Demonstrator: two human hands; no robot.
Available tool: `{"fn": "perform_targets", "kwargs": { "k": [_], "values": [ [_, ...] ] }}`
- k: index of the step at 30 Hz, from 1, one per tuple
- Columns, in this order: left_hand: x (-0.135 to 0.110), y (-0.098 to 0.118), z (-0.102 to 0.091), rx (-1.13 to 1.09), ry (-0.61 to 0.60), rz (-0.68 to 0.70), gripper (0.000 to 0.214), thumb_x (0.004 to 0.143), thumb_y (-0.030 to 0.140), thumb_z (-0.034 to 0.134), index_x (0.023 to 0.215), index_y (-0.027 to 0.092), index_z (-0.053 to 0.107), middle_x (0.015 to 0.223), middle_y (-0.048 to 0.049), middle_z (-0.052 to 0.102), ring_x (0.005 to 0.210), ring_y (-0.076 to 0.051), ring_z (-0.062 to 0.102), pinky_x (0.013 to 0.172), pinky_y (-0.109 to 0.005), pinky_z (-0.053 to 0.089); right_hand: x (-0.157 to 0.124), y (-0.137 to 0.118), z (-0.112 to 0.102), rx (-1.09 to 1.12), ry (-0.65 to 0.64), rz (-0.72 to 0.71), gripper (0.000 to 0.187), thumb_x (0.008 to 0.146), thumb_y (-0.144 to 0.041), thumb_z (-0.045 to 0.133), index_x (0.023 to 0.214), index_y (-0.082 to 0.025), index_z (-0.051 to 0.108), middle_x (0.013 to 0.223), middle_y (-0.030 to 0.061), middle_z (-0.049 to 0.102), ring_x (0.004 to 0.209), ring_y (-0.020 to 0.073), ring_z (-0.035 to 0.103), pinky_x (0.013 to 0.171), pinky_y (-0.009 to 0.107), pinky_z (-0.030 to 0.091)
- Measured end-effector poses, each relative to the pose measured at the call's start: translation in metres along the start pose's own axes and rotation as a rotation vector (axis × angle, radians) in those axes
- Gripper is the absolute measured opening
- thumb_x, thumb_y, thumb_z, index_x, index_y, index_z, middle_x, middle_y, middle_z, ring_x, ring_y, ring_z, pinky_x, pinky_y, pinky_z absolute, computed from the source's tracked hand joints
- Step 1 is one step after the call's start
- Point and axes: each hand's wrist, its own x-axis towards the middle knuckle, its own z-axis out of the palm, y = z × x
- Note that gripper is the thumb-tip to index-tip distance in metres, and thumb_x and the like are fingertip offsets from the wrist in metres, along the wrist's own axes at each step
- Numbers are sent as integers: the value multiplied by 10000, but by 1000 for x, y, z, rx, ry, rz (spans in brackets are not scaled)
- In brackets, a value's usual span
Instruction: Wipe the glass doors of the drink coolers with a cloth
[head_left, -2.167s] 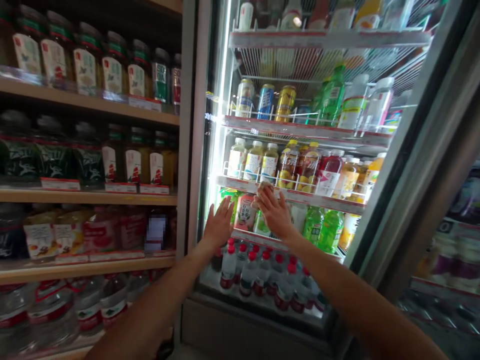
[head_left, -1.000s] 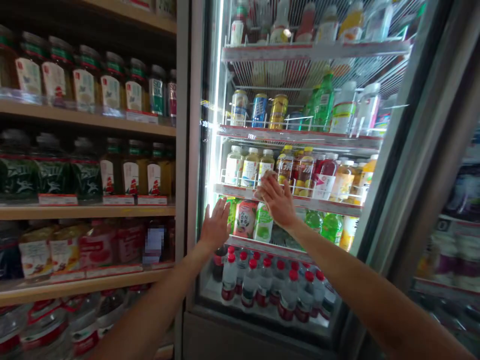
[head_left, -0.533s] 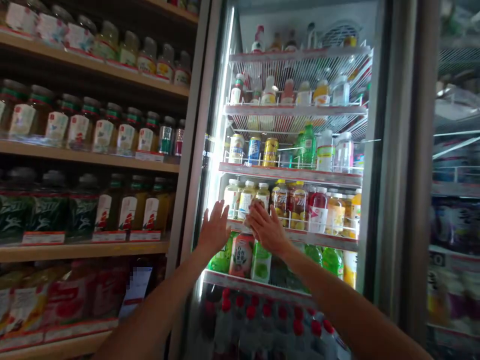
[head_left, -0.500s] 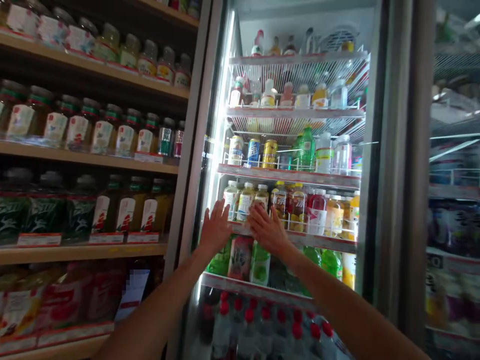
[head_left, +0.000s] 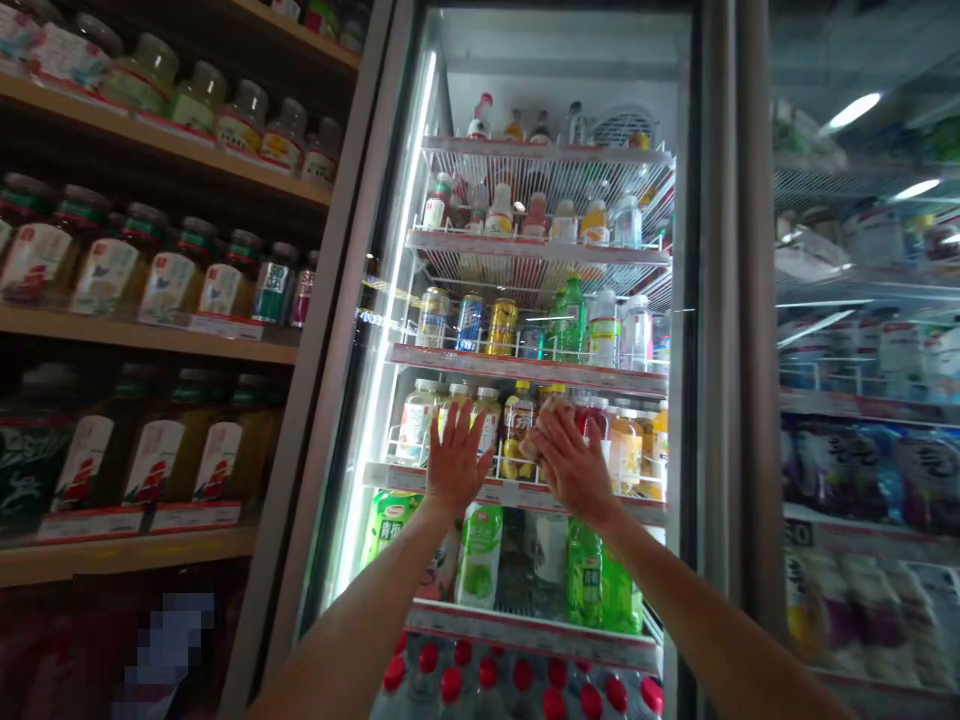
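Note:
My left hand (head_left: 454, 465) is raised with fingers spread, its palm toward the glass door (head_left: 450, 60) of a lit drinks fridge. It holds nothing and covers part of a row of bottles. To its right, my right hand (head_left: 574, 465) presses what looks like a crumpled pale cloth (head_left: 553, 418) against the glass; the fingers partly hide it. Behind the glass, near the hands, stand a yellow-capped brown tea bottle (head_left: 517, 430) and a white-capped bottle (head_left: 417, 420). A green-and-white carton (head_left: 480, 555) shows below my left hand.
Wooden shelves (head_left: 150, 325) with bottled drinks line the left side. The fridge's metal frame (head_left: 724, 300) divides it from another glass-fronted cooler (head_left: 870, 400) at right. Red-capped bottles (head_left: 487, 675) fill the fridge's bottom. A blurred pale object (head_left: 169, 640) is at lower left.
My view has shifted, so the fridge appears further left. Both hands have moved right across the door relative to the bottles; the left hand's fingers remain spread.

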Motion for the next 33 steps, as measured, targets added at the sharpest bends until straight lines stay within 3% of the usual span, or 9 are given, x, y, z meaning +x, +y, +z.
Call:
{"fn": "perform_targets", "kwargs": {
  "k": [5, 11, 15, 17, 20, 23, 27, 29, 33],
  "values": [
    [-4, 1, 5, -11, 21, -13, 540, 890, 382, 365, 1388, 178, 313, 1474, -92, 257, 1391, -253, 114, 1122, -486, 125, -7, 25, -5, -97, 142, 323, 386, 870, -264, 417, 1238, -197, 511, 1391, 115, 426, 1341, 275, 283, 1076, 532, 154],
    [-3, 1, 4, -10, 37, -4, 543, 892, 371, 363, 1393, 171, 301, 1476, -100, 245, 1392, -254, 99, 1120, -495, 131, -16, 12, -1, -25, 60, 77, 388, 846, -250, 443, 1226, -233, 519, 1370, 75, 459, 1337, 258, 292, 1095, 520, 136],
    [-4, 2, 5, -12, 39, -8, 537, 894, 371, 360, 1392, 177, 305, 1470, -98, 261, 1390, -256, 107, 1118, -497, 137, -28, 40, -3, -111, 201, 379, 419, 857, -250, 425, 1270, -212, 484, 1385, 122, 432, 1327, 291, 312, 1049, 552, 198],
    [-4, 2, 5, -24, 28, -18, 540, 895, 372, 354, 1397, 184, 292, 1471, -94, 261, 1390, -253, 113, 1118, -497, 135, -34, 42, -2, -121, 258, 480, 467, 864, -254, 410, 1328, -194, 418, 1382, 146, 429, 1328, 301, 309, 1035, 559, 212],
    [-4, 2, 4, -41, 22, -32, 544, 894, 375, 354, 1401, 191, 284, 1473, -88, 258, 1390, -250, 120, 1119, -497, 130, -43, 22, 0, -39, 169, 307, 532, 867, -228, 400, 1392, -205, 313, 1364, 119, 461, 1348, 266, 279, 1072, 531, 170],
    [-4, 3, 3, -41, 23, -34, 533, 895, 378, 350, 1389, 181, 311, 1472, -93, 260, 1391, -246, 113, 1122, -487, 128, -50, 9, 0, 5, 62, 124, 531, 864, -224, 413, 1386, -247, 320, 1375, 79, 455, 1342, 236, 298, 1100, 501, 138],
    [-5, 4, 4, -29, 18, -34, 518, 900, 379, 338, 1371, 164, 344, 1467, -106, 268, 1391, -243, 111, 1122, -482, 130, -52, 32, -3, -92, 200, 392, 488, 868, -241, 408, 1354, -203, 381, 1462, 154, 289, 1331, 300, 307, 1042, 568, 234],
    [-5, 4, 4, -35, 13, -40, 526, 898, 386, 339, 1377, 169, 333, 1470, -105, 261, 1392, -242, 108, 1121, -489, 129, -51, 40, -2, -90, 264, 455, 486, 867, -234, 401, 1350, -179, 385, 1482, 168, 229, 1347, 326, 260, 1017, 590, 273],
    [-5, 5, 4, -51, 10, -41, 530, 900, 388, 329, 1386, 176, 315, 1477, -92, 248, 1394, -235, 99, 1126, -485, 112, -51, 25, -1, 33, 196, 224, 508, 848, -200, 432, 1352, -170, 377, 1494, 130, 216, 1379, 301, 171, 1056, 530, 295]
  ]
}}
